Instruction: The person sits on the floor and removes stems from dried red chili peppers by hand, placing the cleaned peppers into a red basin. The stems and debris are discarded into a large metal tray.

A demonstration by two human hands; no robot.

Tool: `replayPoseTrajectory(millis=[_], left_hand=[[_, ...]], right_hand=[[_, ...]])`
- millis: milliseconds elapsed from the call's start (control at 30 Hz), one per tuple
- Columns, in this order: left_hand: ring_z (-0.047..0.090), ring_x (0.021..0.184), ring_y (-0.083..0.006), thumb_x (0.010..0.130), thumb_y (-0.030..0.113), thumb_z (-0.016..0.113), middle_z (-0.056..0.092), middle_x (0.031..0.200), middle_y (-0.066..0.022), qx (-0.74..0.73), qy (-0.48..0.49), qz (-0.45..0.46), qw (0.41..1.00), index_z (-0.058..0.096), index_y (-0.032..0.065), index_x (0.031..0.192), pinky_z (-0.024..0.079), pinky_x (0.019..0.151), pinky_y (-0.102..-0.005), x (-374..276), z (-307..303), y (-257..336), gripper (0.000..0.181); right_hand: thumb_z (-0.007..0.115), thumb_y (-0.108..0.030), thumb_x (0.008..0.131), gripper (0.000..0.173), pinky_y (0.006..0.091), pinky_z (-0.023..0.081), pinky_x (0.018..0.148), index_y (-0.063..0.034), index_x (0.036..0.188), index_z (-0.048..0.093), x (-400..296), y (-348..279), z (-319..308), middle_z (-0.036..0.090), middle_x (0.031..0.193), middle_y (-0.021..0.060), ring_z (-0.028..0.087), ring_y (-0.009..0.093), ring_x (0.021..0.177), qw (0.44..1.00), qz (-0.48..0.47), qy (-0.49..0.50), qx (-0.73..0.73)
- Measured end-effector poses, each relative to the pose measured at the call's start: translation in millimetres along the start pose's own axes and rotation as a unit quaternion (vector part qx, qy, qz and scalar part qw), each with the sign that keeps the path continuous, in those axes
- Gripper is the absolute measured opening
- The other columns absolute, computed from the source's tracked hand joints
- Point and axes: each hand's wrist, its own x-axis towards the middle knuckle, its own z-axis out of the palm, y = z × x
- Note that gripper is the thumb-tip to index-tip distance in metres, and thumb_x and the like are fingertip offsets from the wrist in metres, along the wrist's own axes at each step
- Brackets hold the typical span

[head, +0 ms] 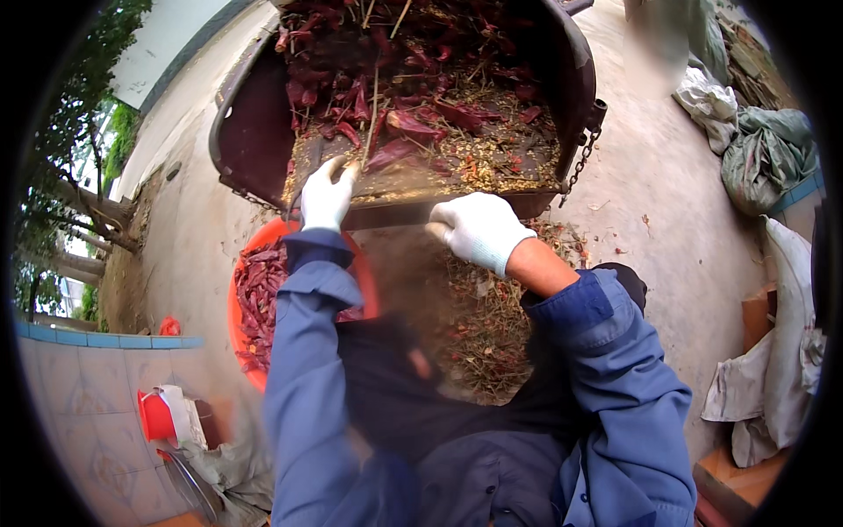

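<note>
Ahead of me a dark metal cart bed (250, 132) holds dried red chili peppers (415, 125), with pale seeds (487, 174) and broken stalks strewn over its floor. Over the bed's near left edge is my left hand (329, 194), in a white knit glove with stained fingertips. Its thumb and fingers are apart beside a long dry stalk (374, 112); no object shows between them. My right hand (484, 230), gloved alike, is in front of the near edge with fingers curled in. Whether anything is inside those fingers is hidden.
An orange-red basin (236, 309) of chilies stands below my left forearm. Stems and scraps (487, 349) litter the ground between my legs. A chain (583, 161) hangs at the cart's right corner. Sacks (767, 158) lie to the right, and a tiled wall (85, 395) is at left.
</note>
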Motion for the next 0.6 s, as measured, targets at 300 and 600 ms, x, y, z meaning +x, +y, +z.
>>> replayPoseTrajectory(millis=[300,600], left_hand=[[0.072,0.087,-0.0232,0.089,0.032,0.071,0.076,0.094,-0.0125,-0.034,0.046,-0.083,0.995,0.077,0.0073,0.104,0.053,0.082,-0.0356,24.4,16.3,16.6,0.03],[0.06,0.064,-0.0076,0.094,0.018,0.07,0.07,0.079,-0.0049,-0.241,0.035,-0.142,0.959,0.072,-0.0023,0.102,0.047,0.057,-0.0221,-21.0,-38.7,22.3,0.022]], right_hand=[[0.06,-0.033,0.094,0.026,0.0472,0.054,0.075,-0.0099,0.092,0.071,3.1,11.4,-8.9,0.071,0.084,0.0158,0.069,0.037,0.084,1.0,0.013,-0.008,-0.012],[0.066,-0.032,0.091,0.021,0.0447,0.054,0.072,-0.0126,0.098,0.072,7.2,9.5,-3.2,0.071,0.087,0.0141,0.069,0.036,0.082,0.988,-0.005,0.139,0.063]])
